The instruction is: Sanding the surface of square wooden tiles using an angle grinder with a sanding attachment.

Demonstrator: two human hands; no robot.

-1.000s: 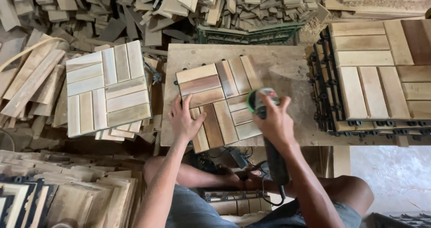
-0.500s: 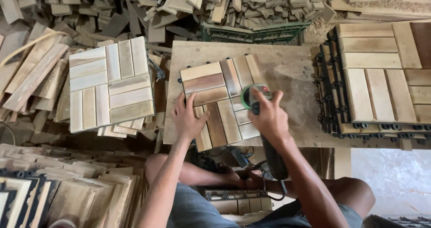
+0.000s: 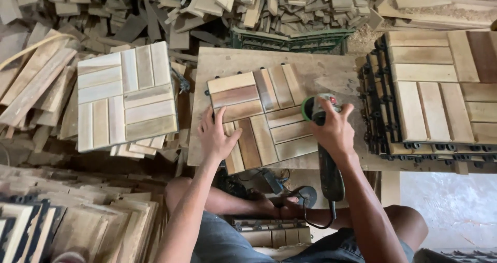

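A square wooden slat tile (image 3: 261, 115) lies on a plywood work board (image 3: 228, 61) in front of me. My left hand (image 3: 216, 137) presses flat on the tile's near left corner. My right hand (image 3: 334, 128) grips a dark hand-held power sander (image 3: 326, 154) whose green-rimmed disc rests at the tile's right edge. Its cord loops down below the board between my knees.
A stack of pale slat tiles (image 3: 124, 97) stands to the left, another stack on black plastic grids (image 3: 440, 94) to the right. Heaps of loose wood offcuts (image 3: 207, 6) fill the back. More tiles (image 3: 62, 226) are piled at lower left.
The sander and my right hand have shifted slightly right, to the tile's right edge. My left hand stays pressed on the tile.
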